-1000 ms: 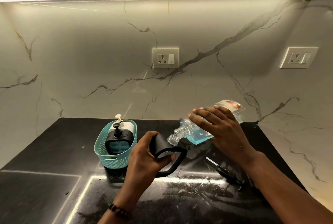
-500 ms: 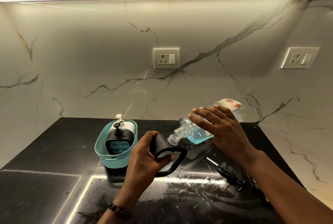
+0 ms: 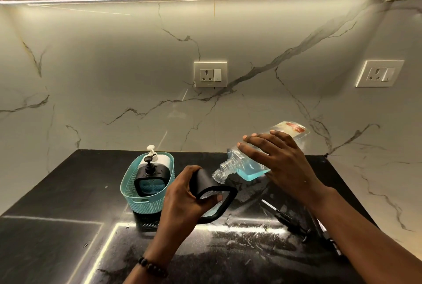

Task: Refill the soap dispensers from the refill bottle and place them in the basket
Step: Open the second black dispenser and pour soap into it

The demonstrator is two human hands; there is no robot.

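My left hand (image 3: 182,194) grips a black-framed soap dispenser (image 3: 219,201) with its pump off, tilted above the counter. My right hand (image 3: 278,162) holds the clear refill bottle (image 3: 249,165), tipped almost flat, with blue liquid pooled in its lower side. Its open neck (image 3: 222,170) touches the dispenser's top. A teal basket (image 3: 146,201) stands to the left. In it are a black dispenser with blue soap (image 3: 150,178) and, behind it, a white dispenser (image 3: 159,158).
A loose black pump with its clear tube (image 3: 285,217) lies on the black counter (image 3: 57,192) under my right forearm. The marble wall with two sockets (image 3: 210,74) rises right behind. Dark cabinets hang overhead.
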